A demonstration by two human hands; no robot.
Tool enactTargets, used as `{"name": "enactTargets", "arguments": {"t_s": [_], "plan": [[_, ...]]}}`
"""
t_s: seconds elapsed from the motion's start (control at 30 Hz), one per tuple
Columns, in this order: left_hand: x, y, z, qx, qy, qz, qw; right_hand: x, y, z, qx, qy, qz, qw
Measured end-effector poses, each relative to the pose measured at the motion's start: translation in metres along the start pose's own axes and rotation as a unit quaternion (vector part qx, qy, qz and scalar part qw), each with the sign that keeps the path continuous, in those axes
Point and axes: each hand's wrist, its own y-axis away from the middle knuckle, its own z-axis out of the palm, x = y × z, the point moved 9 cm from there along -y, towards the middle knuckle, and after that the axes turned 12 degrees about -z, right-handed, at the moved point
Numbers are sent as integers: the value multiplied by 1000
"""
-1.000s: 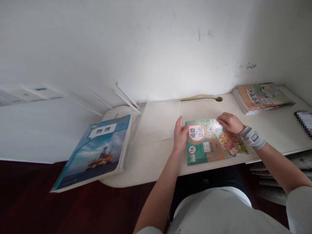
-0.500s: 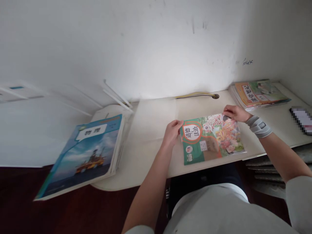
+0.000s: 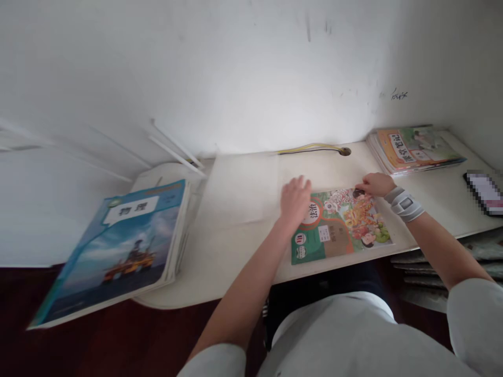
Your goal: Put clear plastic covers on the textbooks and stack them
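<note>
A green textbook (image 3: 334,238) with a colourful illustrated cover lies on the white desk (image 3: 228,262) in front of me. My left hand (image 3: 295,201) is over its upper left corner, fingers stretched out and slightly blurred, covering part of the title. At the top edge toward the right, my right hand (image 3: 376,185) has its fingers closed on the book's cover edge. A grey band (image 3: 406,206) is around my right wrist. Left of the book, a thin pale sheet (image 3: 243,188) lies flat on the desk.
A stack topped by a blue physics textbook (image 3: 118,246) sits at the desk's left end. More books (image 3: 418,149) are piled at the back right, near a phone (image 3: 485,191). A yellow cable (image 3: 310,148) runs along the wall to a hole (image 3: 345,151).
My left hand has let go of the book's left edge and moved up and right over its corner. My right hand stays at the top edge. The view has shifted slightly.
</note>
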Motion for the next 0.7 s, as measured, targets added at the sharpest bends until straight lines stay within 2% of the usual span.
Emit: {"name": "enactTargets", "arguments": {"t_s": [0.07, 0.13, 0.23, 0.33, 0.4, 0.53, 0.7], "plan": [[37, 8, 19, -48, -23, 97, 994, 0, 5, -6, 22, 39, 31, 999], [57, 13, 35, -74, -16, 129, 989, -11, 10, -14, 65, 73, 31, 995], [64, 17, 42, -49, -7, 126, 991, -54, 14, -17, 113, 114, -49, 986], [61, 20, 43, -28, -6, 124, 992, -103, 20, -8, 125, 138, -154, 970], [59, 21, 42, -19, -2, 121, 992, -121, 23, -2, 133, 140, -182, 964], [58, 22, 39, -14, 17, 119, 993, -123, 25, 3, 141, 135, -193, 962], [47, 19, 39, -20, 34, 101, 994, -92, 25, 4, 159, 123, -159, 967]]}}
